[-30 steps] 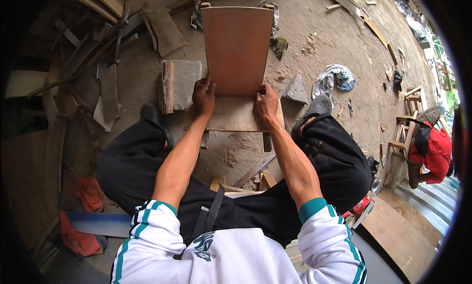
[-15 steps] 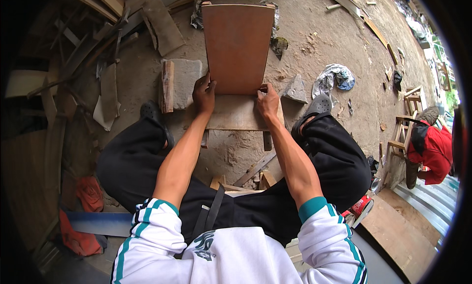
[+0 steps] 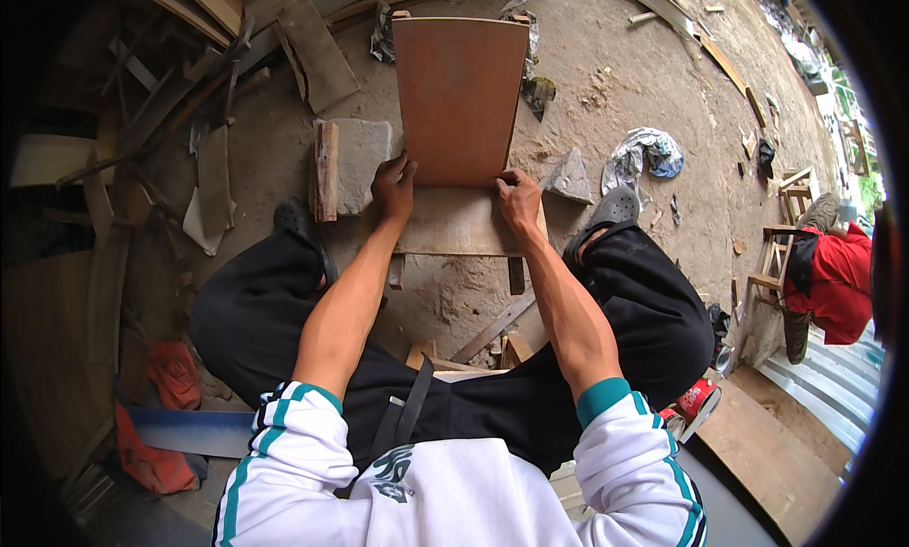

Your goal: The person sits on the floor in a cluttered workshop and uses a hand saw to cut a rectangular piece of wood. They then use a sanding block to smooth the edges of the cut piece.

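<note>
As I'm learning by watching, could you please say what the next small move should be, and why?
I'd perhaps check the reddish-brown panel sits square to the pale board, since the left hand and right hand are at the panel's near corners.

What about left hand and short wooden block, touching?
Apart: the head view shows part of the grey slab between the left hand and the short wooden block.

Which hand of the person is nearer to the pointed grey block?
Right. The right hand, at the lower right corner of the reddish-brown board, is just left of the pointed grey block; the left hand is farther left, by the board's lower left corner.
</note>
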Demonstrator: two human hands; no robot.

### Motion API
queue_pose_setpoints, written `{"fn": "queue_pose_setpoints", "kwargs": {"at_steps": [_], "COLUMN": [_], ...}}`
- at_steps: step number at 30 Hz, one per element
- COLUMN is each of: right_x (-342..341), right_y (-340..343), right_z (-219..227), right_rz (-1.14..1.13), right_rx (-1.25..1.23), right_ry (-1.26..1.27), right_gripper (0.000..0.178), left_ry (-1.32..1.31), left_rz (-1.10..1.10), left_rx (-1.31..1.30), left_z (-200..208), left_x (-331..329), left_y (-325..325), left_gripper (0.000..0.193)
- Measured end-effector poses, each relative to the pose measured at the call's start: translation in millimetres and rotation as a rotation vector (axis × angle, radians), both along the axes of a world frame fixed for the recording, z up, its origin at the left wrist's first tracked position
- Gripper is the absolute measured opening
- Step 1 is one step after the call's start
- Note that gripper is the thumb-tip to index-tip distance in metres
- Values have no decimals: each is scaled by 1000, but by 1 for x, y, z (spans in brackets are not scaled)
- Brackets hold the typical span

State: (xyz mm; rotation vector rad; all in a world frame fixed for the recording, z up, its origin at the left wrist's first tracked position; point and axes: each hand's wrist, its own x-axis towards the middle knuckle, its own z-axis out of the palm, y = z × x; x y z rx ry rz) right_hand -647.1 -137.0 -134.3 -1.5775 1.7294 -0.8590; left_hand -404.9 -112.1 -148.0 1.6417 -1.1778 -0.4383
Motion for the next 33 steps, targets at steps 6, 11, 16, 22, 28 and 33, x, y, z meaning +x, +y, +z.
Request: {"fn": "queue_pose_setpoints", "kwargs": {"at_steps": [6, 11, 16, 22, 28, 33], "right_x": [1, -1, 15, 5, -24, -51], "right_y": [2, -3, -19, -69, -129, -154], "right_z": [-2, -7, 33, 134, 252, 260], "right_rz": [68, 35, -16, 98, 242, 315], "right_rx": [-47, -92, -368, -376, -382, -337], "right_ry": [3, 10, -169, -384, 262, 544], "right_gripper": [22, 20, 15, 38, 38, 40], "left_ry": [-93, 31, 93, 654, 822, 244], "left_rz": [18, 20, 26, -172, 51, 527], "left_rx": [34, 7, -95, -64, 88, -126], "left_z": [10, 34, 63, 132, 174, 197], "left_x": [0, -17, -9, -20, -16, 41], "left_y": [1, -3, -19, -38, -44, -75], "left_gripper": [30, 32, 36, 37, 66, 104]}}
